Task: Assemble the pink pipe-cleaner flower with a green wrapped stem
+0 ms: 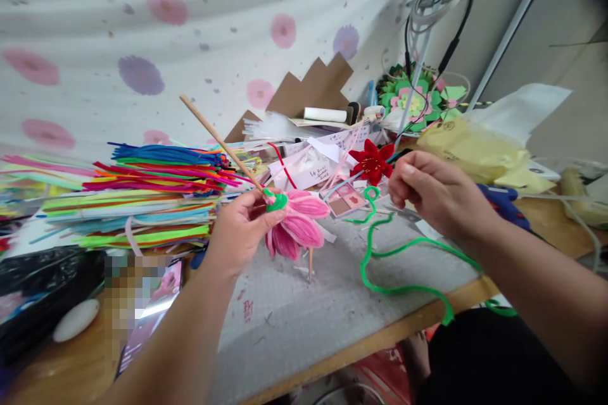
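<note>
Left hand [247, 221] and right hand [422, 186], both bare, are raised above a worktable, well apart. A pink flower [304, 221] is near the centre, tilted so that its petals spread right and downward; the left thumb and fingers grip it at its green base [277, 202]. From that base a thin wooden stick [218, 136] slants up and to the left. The right hand is closed, its fingers curled in toward the thumb; whether anything thin is pinched there cannot be told.

Below the right hand, a fuzzy green strand [368, 266] winds across a grey mat [294, 323], with one end reaching the table's wooden edge [394, 323]. A smaller green curl [370, 193] lies just beside the fingertips, near a red flower [372, 158] and a small palette [339, 207].

Farther out on the left are bundles of many-coloured fuzzy stems [156, 174], with a phone [164, 297], partly pixelated, and a white oval object [76, 321] nearer the viewer. Behind stand brown cardboard [308, 85] and a flower-patterned curtain [209, 57]. Toward the right are a green-and-pink layered flower [411, 101] and a crumpled yellow bag [475, 145]
</note>
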`<state>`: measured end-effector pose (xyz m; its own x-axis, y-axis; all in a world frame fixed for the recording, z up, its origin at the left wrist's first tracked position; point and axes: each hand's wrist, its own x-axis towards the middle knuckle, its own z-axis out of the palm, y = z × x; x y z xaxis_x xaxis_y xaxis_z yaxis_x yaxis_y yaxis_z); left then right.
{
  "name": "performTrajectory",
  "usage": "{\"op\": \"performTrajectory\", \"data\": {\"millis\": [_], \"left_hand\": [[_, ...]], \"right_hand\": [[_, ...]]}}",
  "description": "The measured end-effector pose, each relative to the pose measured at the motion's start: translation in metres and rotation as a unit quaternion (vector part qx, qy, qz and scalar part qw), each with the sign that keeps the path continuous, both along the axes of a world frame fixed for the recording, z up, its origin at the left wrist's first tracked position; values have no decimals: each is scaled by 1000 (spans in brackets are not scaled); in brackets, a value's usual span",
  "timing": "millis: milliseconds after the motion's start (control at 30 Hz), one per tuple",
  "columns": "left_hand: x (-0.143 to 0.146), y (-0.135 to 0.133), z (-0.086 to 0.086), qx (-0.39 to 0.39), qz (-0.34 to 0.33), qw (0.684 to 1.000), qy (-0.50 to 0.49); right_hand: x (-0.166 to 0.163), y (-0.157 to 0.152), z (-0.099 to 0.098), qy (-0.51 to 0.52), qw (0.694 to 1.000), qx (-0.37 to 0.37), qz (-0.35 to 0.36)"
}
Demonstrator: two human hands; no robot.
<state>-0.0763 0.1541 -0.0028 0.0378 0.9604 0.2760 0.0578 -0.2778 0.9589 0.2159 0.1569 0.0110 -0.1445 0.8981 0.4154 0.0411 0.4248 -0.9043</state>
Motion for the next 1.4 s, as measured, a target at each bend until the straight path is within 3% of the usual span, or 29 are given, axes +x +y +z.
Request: {"op": "performTrajectory", "data": {"millis": [200, 367, 500, 700, 833, 933, 1067, 1133, 1267, 1400], "left_hand": [[-2, 4, 1, -5, 17, 997, -74], [-2, 4, 4, -25, 11, 991, -134], [-2, 3, 8, -36, 4, 984, -174], [1, 1, 12, -33, 9, 976, -215], [-4, 4, 13, -36, 37, 970, -238], [-12, 8, 14, -44, 62, 962, -262], [-16, 8, 16, -72, 54, 955, -281], [-15, 6, 17, -94, 30, 953, -286], [-7, -1, 18, -121, -38, 947, -297], [1, -7, 19, -124, -55, 951, -279]], "right_hand": [[-8, 10, -12, -110, 991, -36, -62], [-29, 5, -14, -211, 977, -27, 25], [-59, -8, -15, -309, 946, -25, 91], [-97, -16, -26, -290, 953, 3, 85], [-85, -12, -15, -290, 949, 21, 125], [-52, -2, -4, -365, 920, -2, 146], [-13, 16, -4, -562, 826, 21, -21], [-4, 21, -4, -594, 799, 31, -92], [-2, 16, 5, -531, 825, 61, -180], [-1, 11, 14, -443, 866, 89, -213]]}}
